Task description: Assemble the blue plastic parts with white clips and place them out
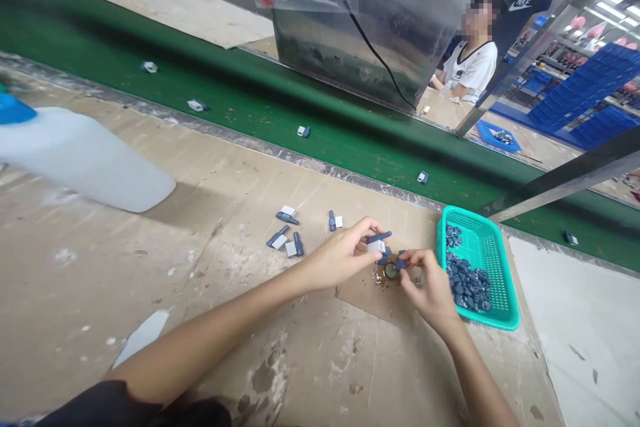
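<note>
Between the fingers of my left hand (345,257) is a white-and-dark-blue plastic part (376,246) with a thin stem pointing right. My right hand (429,287) pinches a small dark blue plastic piece (401,264), just right of the part. Under the fingertips sits a small round dish (391,271) on a brown cardboard patch (367,300), with wet-looking drops around it. Left of my left hand lie several similar white-and-blue parts (280,241) on the bench. A green basket (506,280) holding many dark blue pieces (467,280) stands right of my right hand.
Beyond the bench (225,267) runs a green conveyor belt (350,153) carrying several spaced parts. A white bottle (85,153) with a blue cap stands at left. Across the belt are a metal housing (360,33), a seated person (473,67) and a blue tray (493,130). A metal post slants at right.
</note>
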`<control>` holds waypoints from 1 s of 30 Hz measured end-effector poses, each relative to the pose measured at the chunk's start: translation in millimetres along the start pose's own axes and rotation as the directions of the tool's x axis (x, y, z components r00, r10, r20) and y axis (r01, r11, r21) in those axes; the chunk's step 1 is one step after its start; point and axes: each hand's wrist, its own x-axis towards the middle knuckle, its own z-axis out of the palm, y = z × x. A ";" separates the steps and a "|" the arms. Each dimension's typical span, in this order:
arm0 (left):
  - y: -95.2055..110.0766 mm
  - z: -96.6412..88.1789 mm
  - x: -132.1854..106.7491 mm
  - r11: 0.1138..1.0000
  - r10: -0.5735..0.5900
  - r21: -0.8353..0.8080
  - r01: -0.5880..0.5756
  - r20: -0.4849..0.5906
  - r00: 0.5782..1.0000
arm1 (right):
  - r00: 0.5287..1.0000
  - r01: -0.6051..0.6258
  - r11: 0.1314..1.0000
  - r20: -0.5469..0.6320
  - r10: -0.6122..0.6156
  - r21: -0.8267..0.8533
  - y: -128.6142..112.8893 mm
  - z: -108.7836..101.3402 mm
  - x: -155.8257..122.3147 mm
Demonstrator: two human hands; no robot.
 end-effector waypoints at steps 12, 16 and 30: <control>6.1 17.6 -11.8 0.850 0.454 0.343 -0.400 -0.090 0.887 | 0.961 -0.087 0.751 -0.143 0.236 0.655 -44.2 4.0 -3.4; 5.2 17.4 -13.7 0.805 0.521 0.378 -0.456 -0.086 0.849 | 0.948 -0.105 0.749 -0.163 0.275 0.654 -45.7 5.7 -9.1; 28.3 32.1 -39.7 0.560 0.772 0.359 -0.746 0.100 0.628 | 0.866 -0.497 0.038 0.494 0.073 0.867 -50.2 3.2 -40.9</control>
